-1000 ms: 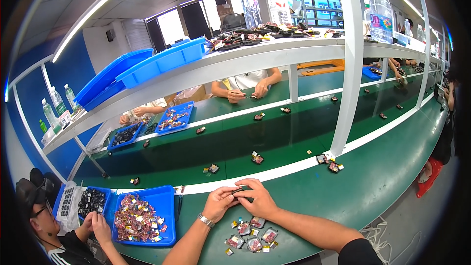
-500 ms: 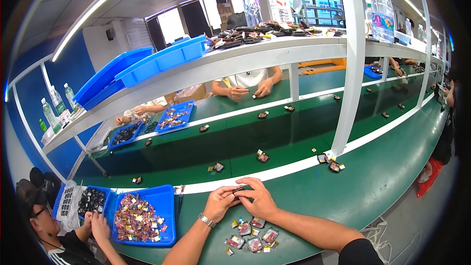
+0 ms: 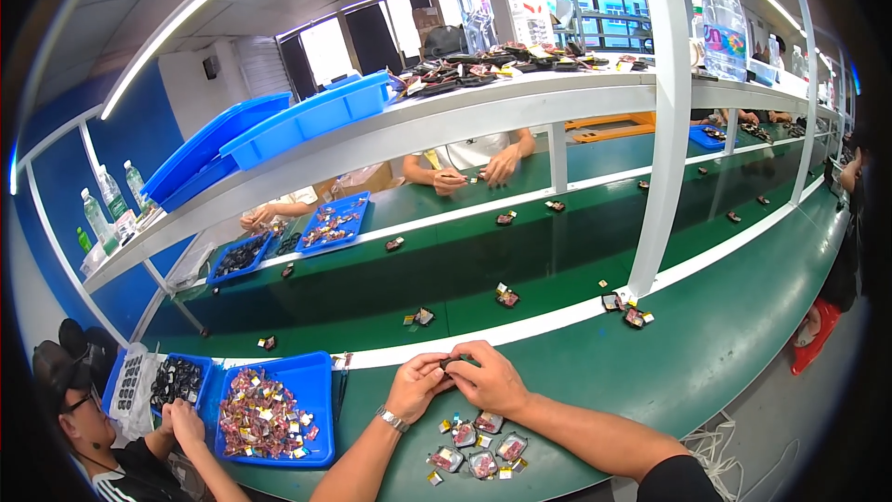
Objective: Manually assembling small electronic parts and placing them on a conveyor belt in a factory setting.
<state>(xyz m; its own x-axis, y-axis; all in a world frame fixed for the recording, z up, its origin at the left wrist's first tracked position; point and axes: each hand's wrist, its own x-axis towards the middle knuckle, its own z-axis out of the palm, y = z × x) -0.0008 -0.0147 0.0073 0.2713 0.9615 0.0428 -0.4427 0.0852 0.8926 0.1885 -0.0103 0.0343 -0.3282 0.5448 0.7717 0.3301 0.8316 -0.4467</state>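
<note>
My left hand (image 3: 418, 389) and my right hand (image 3: 491, 381) meet above the near green worktop. Between their fingertips sits a small black part (image 3: 447, 365), mostly covered by the fingers, so its exact kind cannot be made out. Both hands are closed on it. On the worktop just below my right hand lies a loose group of small electronic assemblies (image 3: 482, 463), clear-and-black casings with reddish insides and yellow-white tabs. A metal watch circles my left wrist.
Left of my arm, a blue tray (image 3: 322, 409) holds many small reddish circuit pieces. A co-worker (image 3: 102, 428) sits beside it, near a tray of black parts (image 3: 177, 381). Past a white rail, a green conveyor belt (image 3: 465, 307) carries scattered assemblies. A white post (image 3: 658, 158) supports a shelf.
The assemblies on the belt have shifted slightly to the right. My right fingers have drawn in closer over the black part. Across the belt, a co-worker's hands have moved.
</note>
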